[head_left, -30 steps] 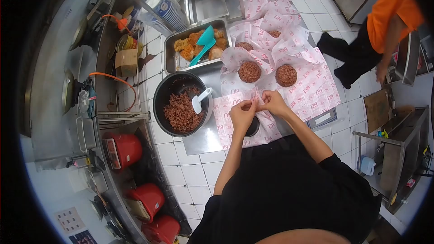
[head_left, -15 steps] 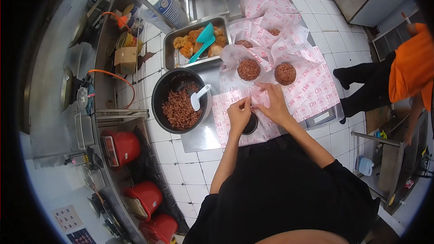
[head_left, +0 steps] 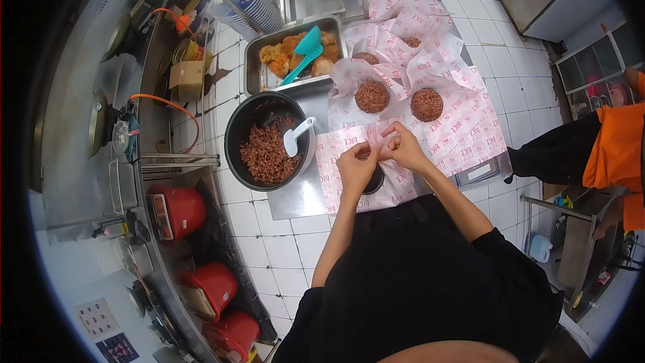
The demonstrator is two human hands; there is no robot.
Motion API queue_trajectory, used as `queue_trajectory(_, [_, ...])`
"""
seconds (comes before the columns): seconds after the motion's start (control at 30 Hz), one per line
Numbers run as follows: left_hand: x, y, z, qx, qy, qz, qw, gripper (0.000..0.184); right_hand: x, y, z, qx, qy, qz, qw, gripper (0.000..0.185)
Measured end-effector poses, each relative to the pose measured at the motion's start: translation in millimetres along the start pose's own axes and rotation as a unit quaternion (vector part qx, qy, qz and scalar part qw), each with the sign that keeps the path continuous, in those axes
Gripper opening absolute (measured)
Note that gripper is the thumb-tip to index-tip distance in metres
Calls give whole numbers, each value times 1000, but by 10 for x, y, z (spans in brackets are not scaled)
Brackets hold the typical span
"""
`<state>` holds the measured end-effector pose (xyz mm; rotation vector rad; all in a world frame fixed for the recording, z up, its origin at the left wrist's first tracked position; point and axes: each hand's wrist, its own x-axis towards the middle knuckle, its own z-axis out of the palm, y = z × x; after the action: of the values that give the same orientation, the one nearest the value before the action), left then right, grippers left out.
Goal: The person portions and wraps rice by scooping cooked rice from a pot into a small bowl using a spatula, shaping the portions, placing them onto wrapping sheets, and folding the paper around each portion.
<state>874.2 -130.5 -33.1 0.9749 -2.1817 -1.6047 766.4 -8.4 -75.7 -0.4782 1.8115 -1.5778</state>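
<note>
Right hand (head_left: 408,152) has curled toward left hand (head_left: 356,168), both pinching creased paper (head_left: 398,185) between fingers (head_left: 398,128).

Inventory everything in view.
Steel table: one, grey, centre
Printed paper: several sheets, pinkish, on table
Rice mounds: at least five, reddish, on paper
Round piece: one, black, below hands
Pot: one, dark inside, left of paper
Rice: one heap, reddish, in pot
Paddle: one, white, in pot
Tray: one, silver, behind pot
Fried pieces: several, golden, in tray
Utensil: at least one, teal, in tray
Containers: three, red, lower left
Co-worker: one, orange top, right
Left hand: one, bare, on paper
Right hand: one, bare, on paper
</note>
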Motion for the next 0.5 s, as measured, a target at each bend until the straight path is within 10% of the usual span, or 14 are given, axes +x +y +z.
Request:
queue_trajectory(0.37, [16, -205, 15, -1, 15, -21, 1000, 32, 30, 99, -68, -3, -13, 16, 1000, 63])
queue_trajectory(0.5, [51, -210, 5, -97, 22, -60, 993, 28, -249, -541, 78, -250, 181, -262, 915, 69])
